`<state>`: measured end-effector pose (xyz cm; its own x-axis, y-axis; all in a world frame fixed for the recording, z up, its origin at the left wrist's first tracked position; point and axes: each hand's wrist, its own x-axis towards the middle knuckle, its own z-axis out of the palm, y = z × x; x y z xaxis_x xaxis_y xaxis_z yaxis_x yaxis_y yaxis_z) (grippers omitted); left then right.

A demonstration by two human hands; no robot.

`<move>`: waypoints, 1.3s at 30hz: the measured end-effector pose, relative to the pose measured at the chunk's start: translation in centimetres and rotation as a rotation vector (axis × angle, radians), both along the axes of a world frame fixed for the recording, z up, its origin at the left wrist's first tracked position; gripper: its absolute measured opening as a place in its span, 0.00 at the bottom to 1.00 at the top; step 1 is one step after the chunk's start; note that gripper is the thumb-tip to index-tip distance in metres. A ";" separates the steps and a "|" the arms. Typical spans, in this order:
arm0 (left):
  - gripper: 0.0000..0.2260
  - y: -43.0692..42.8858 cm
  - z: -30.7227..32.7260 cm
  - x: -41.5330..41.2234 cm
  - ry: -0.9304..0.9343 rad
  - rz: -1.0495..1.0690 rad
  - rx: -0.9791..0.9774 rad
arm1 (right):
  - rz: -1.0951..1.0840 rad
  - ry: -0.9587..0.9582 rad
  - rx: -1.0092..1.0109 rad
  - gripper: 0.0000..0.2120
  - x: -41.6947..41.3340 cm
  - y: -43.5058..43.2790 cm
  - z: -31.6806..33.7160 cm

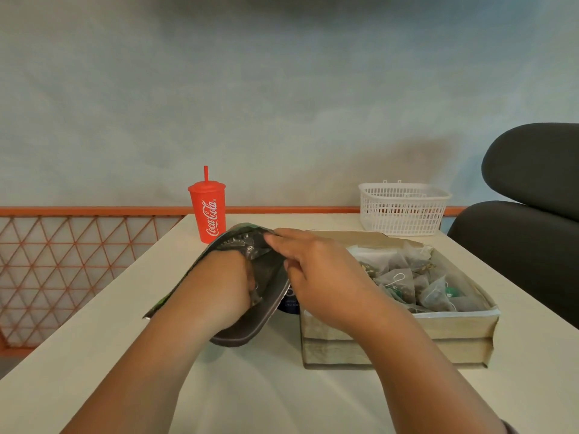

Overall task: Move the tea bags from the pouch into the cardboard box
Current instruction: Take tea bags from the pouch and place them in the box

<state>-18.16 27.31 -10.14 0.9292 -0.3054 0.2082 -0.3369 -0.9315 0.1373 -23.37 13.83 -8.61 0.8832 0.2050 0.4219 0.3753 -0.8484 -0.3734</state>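
- A dark grey, foil-lined pouch (266, 311) with a green outer face is held up off a pale tabletop (266, 396) at the middle of the scene, its mouth gaping wide.
- The left hand (225, 283) is plunged into the pouch's mouth. Its fingers are buried in the lining, so I cannot tell whether they hold anything.
- The right hand (319, 270) comes in from the right and pinches the pouch's far rim, fingers curled over the edge and thumb tucked under.
- Just right of the pouch sits an open, tan cardboard box (391, 330), low and rectangular.
- Inside the box lies a heap of translucent, pyramid-shaped tea bags (401, 283) with white strings; one carries a green tag.
- A small dark item with pale lettering (289, 303) peeks out between pouch and box, mostly hidden.
- A red plastic Coca-Cola cup (208, 211) with lid and straw stands upright at the far left of the table.
- A white plastic lattice basket (402, 208) stands beyond the box, at the far right.
- A dark padded chair (532, 214) stands to the right of the table.
- An orange mesh railing (62, 270) runs along the left.
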 end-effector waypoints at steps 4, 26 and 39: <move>0.10 0.2 2.8 -1.9 -0.060 -0.051 -0.058 | -0.016 0.014 -0.009 0.23 0.3 -0.2 -0.4; 0.11 1.7 4.6 -3.4 -0.133 -0.166 -0.739 | 0.122 0.095 0.632 0.12 0.7 -0.7 -0.2; 0.11 0.7 3.7 -2.6 -0.133 -0.209 -0.933 | 0.146 -0.133 0.742 0.04 -0.4 -1.1 1.1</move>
<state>-20.80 27.97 -6.48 0.8263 -0.1200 0.5503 -0.5495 -0.3860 0.7410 -23.78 12.73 -7.50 0.8011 -0.0622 0.5953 0.5460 -0.3315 -0.7694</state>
